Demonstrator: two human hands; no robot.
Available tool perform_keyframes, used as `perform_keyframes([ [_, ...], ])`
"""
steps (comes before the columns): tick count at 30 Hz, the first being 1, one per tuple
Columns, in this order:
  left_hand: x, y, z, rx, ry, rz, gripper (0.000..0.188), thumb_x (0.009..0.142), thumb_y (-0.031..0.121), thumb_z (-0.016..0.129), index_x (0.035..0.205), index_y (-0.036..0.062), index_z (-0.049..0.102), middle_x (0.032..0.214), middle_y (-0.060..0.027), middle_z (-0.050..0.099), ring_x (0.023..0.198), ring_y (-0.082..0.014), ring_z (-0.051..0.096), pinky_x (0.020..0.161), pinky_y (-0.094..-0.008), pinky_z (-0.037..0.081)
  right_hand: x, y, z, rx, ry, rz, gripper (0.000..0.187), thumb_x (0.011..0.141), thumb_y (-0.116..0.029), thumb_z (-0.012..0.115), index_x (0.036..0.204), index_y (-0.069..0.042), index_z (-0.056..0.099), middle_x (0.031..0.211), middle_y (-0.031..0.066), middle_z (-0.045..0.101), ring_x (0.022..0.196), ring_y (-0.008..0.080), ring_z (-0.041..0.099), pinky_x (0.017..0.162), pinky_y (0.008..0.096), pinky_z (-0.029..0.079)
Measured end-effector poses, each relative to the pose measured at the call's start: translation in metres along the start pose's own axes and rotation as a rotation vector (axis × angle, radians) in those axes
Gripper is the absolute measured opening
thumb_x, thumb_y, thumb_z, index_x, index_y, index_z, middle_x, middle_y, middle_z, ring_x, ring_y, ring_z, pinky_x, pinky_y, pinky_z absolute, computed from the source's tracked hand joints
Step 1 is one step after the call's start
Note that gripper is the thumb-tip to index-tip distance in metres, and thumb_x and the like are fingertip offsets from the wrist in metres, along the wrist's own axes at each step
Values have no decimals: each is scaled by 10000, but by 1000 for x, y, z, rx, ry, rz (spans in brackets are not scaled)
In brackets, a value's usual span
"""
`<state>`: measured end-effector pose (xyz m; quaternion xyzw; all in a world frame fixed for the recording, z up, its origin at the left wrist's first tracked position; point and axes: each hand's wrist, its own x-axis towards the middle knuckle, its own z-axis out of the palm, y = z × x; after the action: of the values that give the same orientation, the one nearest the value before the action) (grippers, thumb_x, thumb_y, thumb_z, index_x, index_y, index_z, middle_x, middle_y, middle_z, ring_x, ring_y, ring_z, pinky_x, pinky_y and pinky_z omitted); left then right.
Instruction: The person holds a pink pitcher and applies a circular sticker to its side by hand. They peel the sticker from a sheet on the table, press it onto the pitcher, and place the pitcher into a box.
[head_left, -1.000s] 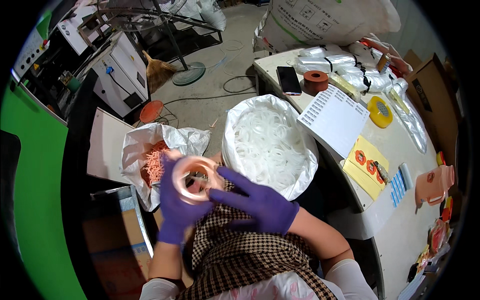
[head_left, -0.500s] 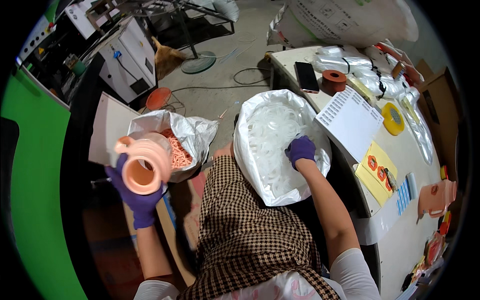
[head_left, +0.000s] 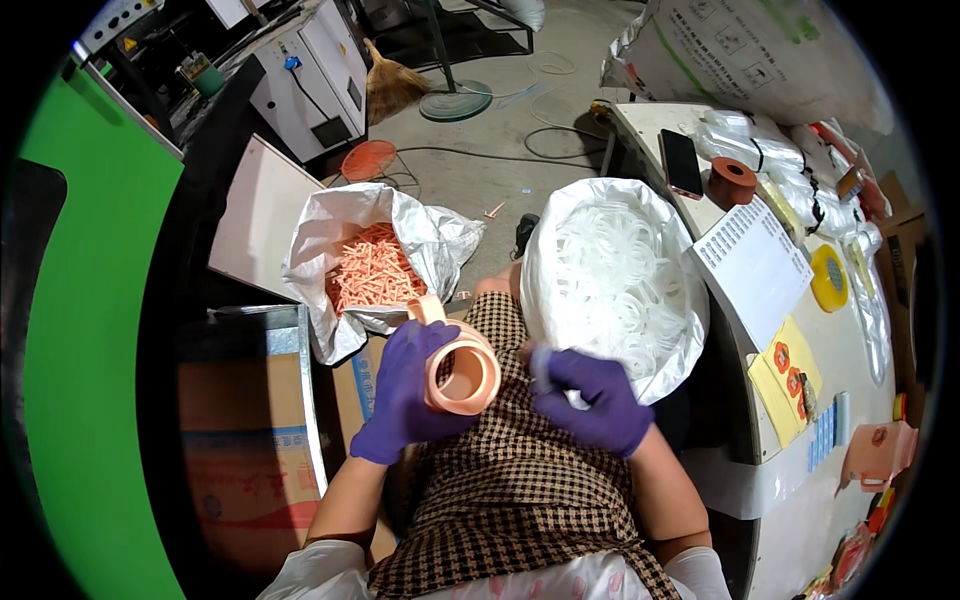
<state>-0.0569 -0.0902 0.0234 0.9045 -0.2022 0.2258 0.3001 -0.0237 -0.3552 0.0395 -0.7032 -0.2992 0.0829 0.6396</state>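
My left hand (head_left: 400,395), in a purple glove, is closed around a peach plastic jug (head_left: 468,375) above my lap. Its open mouth faces me and the handle points away. Just right of the jug, my gloved right hand (head_left: 600,400) pinches a translucent ring (head_left: 541,370), partly blurred by motion. Beyond that hand stands a white bag (head_left: 537,300) filled with translucent rings (head_left: 625,270). A second white bag (head_left: 445,240), farther left, holds small peach plastic pieces (head_left: 375,270).
Along the right runs a table (head_left: 820,510) with a phone (head_left: 680,163), a brown roll (head_left: 732,182), a yellow tape roll (head_left: 829,278), papers (head_left: 755,265) and another peach jug (head_left: 880,455). A cardboard box (head_left: 245,390) sits low at left. Cables cross the floor.
My right hand has come out of the ring bag toward the jug, now with a ring in it. My left hand has brought the jug rightward over my lap. The view has shifted left.
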Motion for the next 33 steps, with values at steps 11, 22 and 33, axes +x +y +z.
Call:
perform_keyframes([
  [11,6,27,11,40,-6,103,762,621,394,894,1245,62,608,1222,-111,645,1129,-312,622,1054,-505,412,11,11,62,-391,18,-109,178,817,-59,628,982,-99,683,953,147,683,865,374,672,767,416,562],
  [22,3,23,51,247,-246,182,648,741,345,799,1257,19,582,1245,-154,623,1194,-344,587,1145,-546,312,-46,87,80,-315,-86,42,161,956,-156,546,1002,-29,635,912,112,657,788,241,651,708,332,536],
  [33,-8,46,36,393,-254,896,608,889,661,543,1259,181,598,1203,-68,557,1277,-219,517,1160,-643,186,-255,-23,-159,-698,1114,94,252,826,-23,744,1075,-23,705,1057,115,702,988,259,679,860,362,548],
])
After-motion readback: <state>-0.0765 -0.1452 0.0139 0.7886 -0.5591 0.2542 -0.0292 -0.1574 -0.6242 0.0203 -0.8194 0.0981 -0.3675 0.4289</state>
